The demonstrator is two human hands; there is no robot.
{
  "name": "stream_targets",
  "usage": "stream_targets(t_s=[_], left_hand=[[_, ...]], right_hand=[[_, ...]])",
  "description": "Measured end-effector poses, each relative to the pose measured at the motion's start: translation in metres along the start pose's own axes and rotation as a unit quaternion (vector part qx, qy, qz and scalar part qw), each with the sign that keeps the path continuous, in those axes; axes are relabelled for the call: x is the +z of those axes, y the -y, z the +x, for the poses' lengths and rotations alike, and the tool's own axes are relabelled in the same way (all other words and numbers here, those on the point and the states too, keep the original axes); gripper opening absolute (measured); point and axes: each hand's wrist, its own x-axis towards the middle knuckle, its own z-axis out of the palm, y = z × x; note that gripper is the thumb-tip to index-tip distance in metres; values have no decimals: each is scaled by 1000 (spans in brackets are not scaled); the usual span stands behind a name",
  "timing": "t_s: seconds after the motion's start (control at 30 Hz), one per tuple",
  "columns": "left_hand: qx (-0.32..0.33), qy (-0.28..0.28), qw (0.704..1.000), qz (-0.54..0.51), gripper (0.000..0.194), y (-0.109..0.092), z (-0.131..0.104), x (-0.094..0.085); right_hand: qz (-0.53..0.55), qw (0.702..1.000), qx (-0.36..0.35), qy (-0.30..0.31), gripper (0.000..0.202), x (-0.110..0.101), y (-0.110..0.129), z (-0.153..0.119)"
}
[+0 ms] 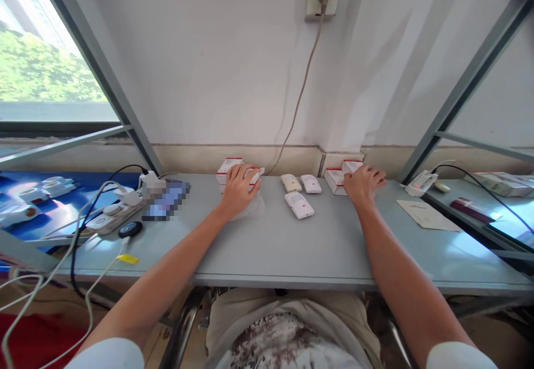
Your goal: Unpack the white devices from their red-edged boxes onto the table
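Observation:
Fingers and thumb of my left hand [237, 191] close round a small white box [254, 176], partly covered by the hand. Just behind it stands another white box with red edging [228, 168]. A clear plastic bag [252, 208] lies under and beside this hand. My right hand [362, 182] is open, its fingers spread, over the right side of two red-edged white boxes [335, 182]; whether it presses on them I cannot tell. Between the hands lie a cream sensor-like plastic unit [291, 183], a white one [311, 183] and a larger white one [299, 205].
Left on the grey table [283, 252] are a power strip [112, 217], a blurred phone [167, 201], a black round device [130, 229] and loose cables. A paper sheet [426, 215] and a white adapter [421, 183] lie right. Metal frame posts rise at both sides.

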Motion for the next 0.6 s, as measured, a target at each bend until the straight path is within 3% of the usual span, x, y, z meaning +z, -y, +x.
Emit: stream_targets(t_s=[0.1,0.17,0.23,0.33,0.4,0.53,0.6], left_hand=[[2,17,998,-66,33,-7,2,-5],[-10,47,991,-128,35,-13,2,-6],[-41,93,973,-207,42,-20,0,-4],[-105,153,922,-339,55,-29,-5,4],[-156,148,887,-409,59,-33,-7,12],[-262,91,811,-515,64,-36,-3,20],[-280,83,799,-526,64,-36,1,18]], right_hand=[[39,999,-28,17,52,-10,20,-6],[92,990,-101,32,58,-16,41,-21],[168,965,-196,44,63,-23,64,-43],[274,903,-324,71,65,-36,94,-83],[312,866,-381,86,62,-46,107,-105],[368,828,-408,113,60,-61,114,-125],[410,808,-403,131,55,-63,112,-123]])
